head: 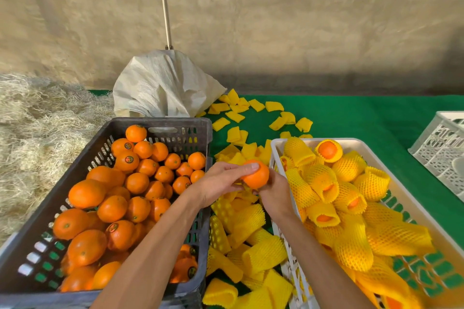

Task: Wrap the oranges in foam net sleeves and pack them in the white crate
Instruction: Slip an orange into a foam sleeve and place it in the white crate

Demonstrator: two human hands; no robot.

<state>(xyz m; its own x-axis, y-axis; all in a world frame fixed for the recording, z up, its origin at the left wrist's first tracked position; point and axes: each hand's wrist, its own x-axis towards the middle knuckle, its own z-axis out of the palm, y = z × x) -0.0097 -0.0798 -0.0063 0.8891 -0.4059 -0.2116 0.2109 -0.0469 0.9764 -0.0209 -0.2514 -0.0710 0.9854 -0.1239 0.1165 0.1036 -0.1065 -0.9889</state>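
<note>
Between the two crates, my left hand grips a bare orange, thumb across its top. My right hand is under and behind the same orange, its fingers hidden by the fruit; whether it also holds a sleeve there I cannot tell. The dark grey crate on the left is heaped with loose oranges. The white crate on the right holds several oranges wrapped in yellow foam net sleeves. Empty yellow sleeves lie piled in the gap between the crates.
More flat yellow sleeves are scattered on the green cloth behind the crates. A white woven sack stands at the back. Straw is heaped at the left. A second white crate sits at the right edge.
</note>
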